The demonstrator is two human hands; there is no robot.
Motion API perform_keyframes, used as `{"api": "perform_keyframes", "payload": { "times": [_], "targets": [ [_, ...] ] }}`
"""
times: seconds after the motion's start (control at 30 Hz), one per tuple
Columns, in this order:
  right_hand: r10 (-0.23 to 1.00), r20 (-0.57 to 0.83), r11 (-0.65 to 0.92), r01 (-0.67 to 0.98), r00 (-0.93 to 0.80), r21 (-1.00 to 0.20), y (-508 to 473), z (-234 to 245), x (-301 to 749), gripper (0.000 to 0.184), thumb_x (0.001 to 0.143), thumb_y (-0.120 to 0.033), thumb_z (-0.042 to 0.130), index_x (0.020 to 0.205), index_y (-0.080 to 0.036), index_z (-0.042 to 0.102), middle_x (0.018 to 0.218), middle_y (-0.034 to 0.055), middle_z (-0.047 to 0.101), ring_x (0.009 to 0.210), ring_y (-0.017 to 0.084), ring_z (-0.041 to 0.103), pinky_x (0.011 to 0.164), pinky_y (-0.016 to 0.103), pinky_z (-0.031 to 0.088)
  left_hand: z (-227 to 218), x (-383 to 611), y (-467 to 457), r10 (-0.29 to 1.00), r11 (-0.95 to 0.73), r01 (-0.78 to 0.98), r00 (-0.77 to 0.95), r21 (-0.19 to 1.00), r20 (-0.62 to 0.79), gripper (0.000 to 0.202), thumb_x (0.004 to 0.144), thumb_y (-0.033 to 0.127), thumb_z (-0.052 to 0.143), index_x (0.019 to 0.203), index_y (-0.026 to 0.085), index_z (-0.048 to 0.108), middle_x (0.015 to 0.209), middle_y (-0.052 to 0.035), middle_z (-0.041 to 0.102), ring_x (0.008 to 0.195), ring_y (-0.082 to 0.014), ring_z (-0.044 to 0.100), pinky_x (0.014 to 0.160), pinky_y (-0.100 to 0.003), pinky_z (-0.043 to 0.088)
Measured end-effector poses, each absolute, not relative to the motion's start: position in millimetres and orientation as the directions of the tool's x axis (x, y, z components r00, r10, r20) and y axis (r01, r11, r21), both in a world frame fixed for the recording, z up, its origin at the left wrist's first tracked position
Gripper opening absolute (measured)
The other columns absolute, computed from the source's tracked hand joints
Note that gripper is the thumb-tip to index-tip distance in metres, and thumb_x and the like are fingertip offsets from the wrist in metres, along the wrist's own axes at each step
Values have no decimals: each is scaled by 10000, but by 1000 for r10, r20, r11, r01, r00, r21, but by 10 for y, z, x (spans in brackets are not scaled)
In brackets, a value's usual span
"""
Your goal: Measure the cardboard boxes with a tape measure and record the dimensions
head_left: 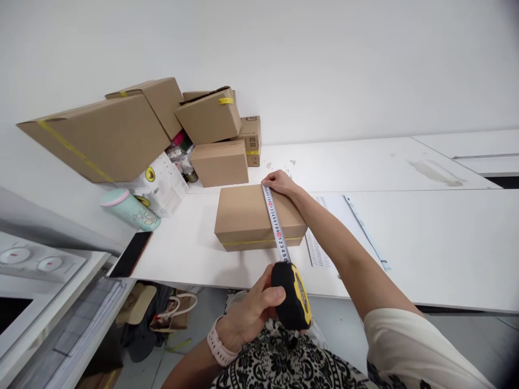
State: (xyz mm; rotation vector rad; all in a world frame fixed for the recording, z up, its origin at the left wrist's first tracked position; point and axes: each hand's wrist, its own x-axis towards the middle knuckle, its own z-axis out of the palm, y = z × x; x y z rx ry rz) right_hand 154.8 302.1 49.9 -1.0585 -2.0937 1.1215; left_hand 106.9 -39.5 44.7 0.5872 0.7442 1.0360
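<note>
A closed cardboard box (243, 210) with a yellow strip low on its near side lies on the white table. My left hand (251, 308), with a pink watch band at the wrist, is wrapped round a black and yellow tape measure (290, 297) in front of the table edge. The metal blade (274, 221) runs out from it across the box top to the far edge. There my right hand (281, 181) pinches the blade's end against the box. The forearm passes over the box's right side.
Stacked cardboard boxes (121, 129) stand at the back left. Near them are a mint green tumbler (130, 208), a white avocado-print box (162, 186) and a dark phone (132, 254). Printed papers (318, 251) and a pale blue-edged strip (367, 232) lie to the right.
</note>
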Motion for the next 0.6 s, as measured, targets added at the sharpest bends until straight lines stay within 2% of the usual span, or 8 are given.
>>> {"api": "perform_keyframes", "payload": {
  "times": [0.1, 0.27, 0.4, 0.6],
  "targets": [
    [830, 83, 347, 395, -552, -851, 3013, 497, 1572, 140, 768, -306, 679, 781, -182, 743, 830, 53, 738, 784, 197, 623, 747, 327, 475, 456, 1014, -458, 929, 367, -562, 266, 741, -258, 569, 733, 497, 794, 1222, 264, 619, 1069, -133, 687, 992, -310, 706, 742, -409, 570],
    [825, 100, 391, 434, -556, -812, 2993, 512, 1559, 140, 787, -306, 664, 794, -182, 731, 857, 54, 739, 809, 198, 629, 763, 321, 475, 474, 864, -547, 923, 382, -563, 270, 733, -274, 571, 774, 497, 758, 1265, 236, 628, 1055, -134, 688, 859, -273, 707, 711, -397, 564],
    [824, 99, 412, 471, -557, -780, 2999, 524, 1546, 147, 806, -300, 639, 806, -178, 721, 864, 44, 738, 803, 181, 628, 743, 293, 462, 508, 830, -567, 939, 344, -568, 218, 748, -267, 598, 765, 470, 772, 1268, 179, 633, 1067, -137, 689, 939, -262, 678, 775, -365, 546],
    [818, 111, 425, 464, -564, -777, 3032, 474, 1535, 125, 801, -280, 637, 791, -178, 709, 841, 36, 725, 789, 173, 617, 728, 287, 451, 491, 836, -557, 936, 350, -585, 248, 732, -249, 612, 767, 450, 780, 1301, 191, 629, 1080, -126, 697, 966, -268, 678, 831, -382, 547]
  ]
}}
